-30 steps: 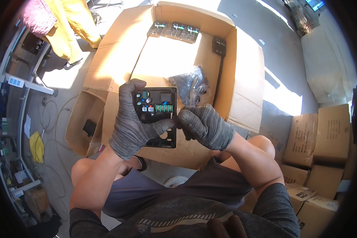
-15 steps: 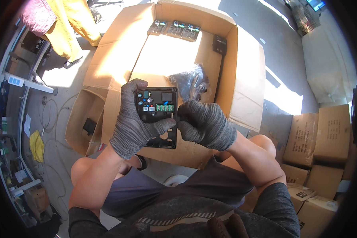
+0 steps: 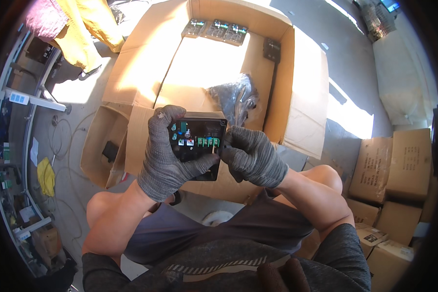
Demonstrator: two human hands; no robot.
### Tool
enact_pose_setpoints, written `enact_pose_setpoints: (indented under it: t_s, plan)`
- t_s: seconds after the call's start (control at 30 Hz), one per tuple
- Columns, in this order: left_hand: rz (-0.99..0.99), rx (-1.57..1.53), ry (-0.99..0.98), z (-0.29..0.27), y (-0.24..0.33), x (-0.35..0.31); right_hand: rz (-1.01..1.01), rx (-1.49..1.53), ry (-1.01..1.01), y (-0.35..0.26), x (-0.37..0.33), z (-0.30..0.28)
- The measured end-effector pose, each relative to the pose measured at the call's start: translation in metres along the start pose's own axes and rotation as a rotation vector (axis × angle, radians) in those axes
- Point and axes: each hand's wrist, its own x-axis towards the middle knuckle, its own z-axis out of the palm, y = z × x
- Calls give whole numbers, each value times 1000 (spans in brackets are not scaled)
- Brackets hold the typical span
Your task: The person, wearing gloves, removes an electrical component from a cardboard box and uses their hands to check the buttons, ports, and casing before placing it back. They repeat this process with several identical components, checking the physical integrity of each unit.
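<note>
A black plastic case with a circuit board [image 3: 199,131] inside faces up above the near part of a large open carton. My left hand [image 3: 168,158], in a grey knitted glove, is closed round its left side, thumb across the front near the green terminal block [image 3: 208,141]. At the case's right edge my gloved right hand [image 3: 253,155] is pinched; what sits between its fingertips is hidden or too small to name. Beyond the hands, a clear plastic bag [image 3: 236,97] lies in the carton.
The large carton [image 3: 309,92] stands before my knees. Several similar devices [image 3: 224,31] line its far wall, and a black box [image 3: 271,49] is at its right. A smaller carton [image 3: 95,146] is on the left. Stacked boxes [image 3: 406,160] stand at right. Another person's yellow trousers [image 3: 82,48] show upper left.
The case has tilted and shifted slightly right and down, with my left hand still round it. My right hand remains at its right edge, its fingers slightly repositioned.
</note>
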Motion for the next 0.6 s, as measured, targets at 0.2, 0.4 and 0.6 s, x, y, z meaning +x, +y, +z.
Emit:
enact_pose_setpoints:
  t_s: [0.2, 0.4, 0.6]
  plan:
    - [17, 104, -11, -4, -12, 0, 59, -69, -38, 10, 12, 1]
    - [-414, -371, 292, -85, -49, 31, 50, 46, -28, 5, 14, -9]
    - [-982, -361, 910, -225, -218, -29, 12, 4, 78, -3, 10, -27]
